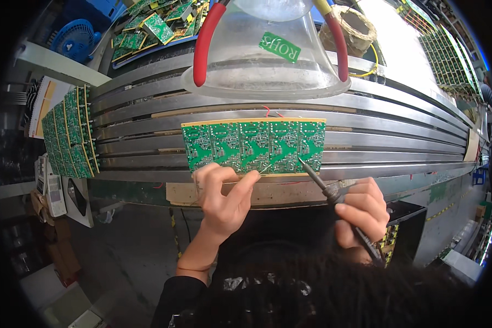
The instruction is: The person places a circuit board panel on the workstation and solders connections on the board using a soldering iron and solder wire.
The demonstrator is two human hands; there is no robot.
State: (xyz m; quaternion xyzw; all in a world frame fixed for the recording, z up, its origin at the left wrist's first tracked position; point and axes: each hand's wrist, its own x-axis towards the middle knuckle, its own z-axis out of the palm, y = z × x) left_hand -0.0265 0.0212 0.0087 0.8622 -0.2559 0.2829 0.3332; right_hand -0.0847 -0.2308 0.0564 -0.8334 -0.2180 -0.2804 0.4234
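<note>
A green circuit board panel (pixel 255 143), divided into several like sections, lies on the metal rails in front of me. My right hand (pixel 363 213) is wrapped round a soldering iron (pixel 320 182), whose tip points at the panel's lower right part. Whether the tip touches the board is too small to tell. At the panel's lower left edge, my left hand (pixel 221 197) has thumb and index finger pinched on a thin, pale strand of solder wire (pixel 265 169) that reaches over the board. Its other fingers rest by the edge. Red wires (pixel 267 111) stick out behind the panel.
Beyond the panel hangs a transparent funnel-shaped hood (pixel 268 71) flanked by red sleeved bars (pixel 205 49). More board panels (pixel 68 134) stand at the left. A blue tray (pixel 147 53) of boards, a blue fan (pixel 74 41) and a wire coil (pixel 355 27) are farther back.
</note>
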